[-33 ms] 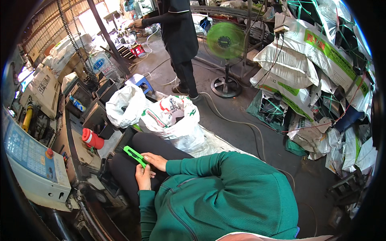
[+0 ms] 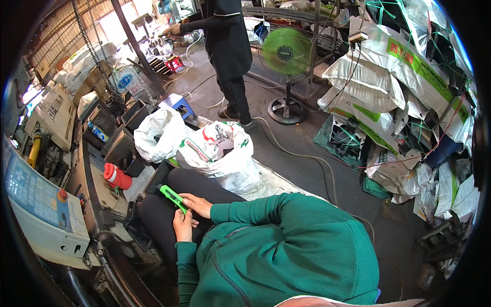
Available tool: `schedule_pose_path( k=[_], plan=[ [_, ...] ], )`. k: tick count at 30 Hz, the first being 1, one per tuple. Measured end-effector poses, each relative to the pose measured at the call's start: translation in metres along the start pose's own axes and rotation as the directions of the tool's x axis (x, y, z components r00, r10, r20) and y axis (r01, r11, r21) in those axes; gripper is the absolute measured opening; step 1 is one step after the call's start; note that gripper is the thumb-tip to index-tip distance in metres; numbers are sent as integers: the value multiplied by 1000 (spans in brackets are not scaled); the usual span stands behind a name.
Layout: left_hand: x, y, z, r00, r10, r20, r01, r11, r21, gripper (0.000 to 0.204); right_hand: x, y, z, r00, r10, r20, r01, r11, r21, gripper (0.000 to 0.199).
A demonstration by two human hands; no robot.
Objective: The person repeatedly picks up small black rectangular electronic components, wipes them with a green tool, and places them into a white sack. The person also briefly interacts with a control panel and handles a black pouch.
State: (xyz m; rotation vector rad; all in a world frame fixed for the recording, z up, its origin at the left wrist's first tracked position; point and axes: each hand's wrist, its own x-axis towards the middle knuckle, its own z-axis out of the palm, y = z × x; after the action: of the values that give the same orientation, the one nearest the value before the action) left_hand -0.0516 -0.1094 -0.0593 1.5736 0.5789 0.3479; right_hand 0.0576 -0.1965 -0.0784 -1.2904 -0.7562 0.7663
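Observation:
Both my hands hold a long, narrow, bright green plastic piece (image 2: pixel 170 195) above my lap. Dark slots run along it, and its outline resembles a box cutter; I cannot tell its exact kind. My left hand (image 2: pixel 183 225) is closed on the near end, thumb and fingertips against it. From the right, my right hand (image 2: pixel 198 205) pinches the piece just above the left. The far end sticks out toward the upper left, free of my fingers. An open white sack (image 2: pixel 238 171) with printing stands just beyond my knees.
At left are a machine control panel (image 2: pixel 38 192) with a red knob, a red jug (image 2: pixel 117 176) and metal boxes (image 2: pixel 135 113). Another white sack (image 2: pixel 159 135) stands ahead. A person in dark clothes (image 2: pixel 227 56) works beyond, beside a green fan (image 2: pixel 286 51). Stacked sacks (image 2: pixel 365 84) fill the right.
The green piece has tilted very slightly, its far end shifting a little to the right. Both hands keep their hold in nearly the same place.

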Motion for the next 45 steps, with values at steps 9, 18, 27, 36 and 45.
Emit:
schedule_pose_path(
  k=[9,18,27,36,45],
  plan=[
    [4,6,4,923,359,-137,-218,782,584,20,-1,3,2,998,61,-7,-60,993,98,60],
    [5,12,3,806,571,-157,-369,691,622,24,6,20,5,994,105,-37,-99,985,139,62],
    [11,8,0,884,462,-72,-218,543,811,26,9,24,1,995,93,-28,-89,990,110,63],
    [16,8,1,837,545,-44,-298,522,799,26,16,42,3,998,45,-47,-43,999,31,57],
    [11,14,1,848,525,-75,-281,565,776,25,10,33,8,994,110,-16,-100,944,313,64]
  ],
)
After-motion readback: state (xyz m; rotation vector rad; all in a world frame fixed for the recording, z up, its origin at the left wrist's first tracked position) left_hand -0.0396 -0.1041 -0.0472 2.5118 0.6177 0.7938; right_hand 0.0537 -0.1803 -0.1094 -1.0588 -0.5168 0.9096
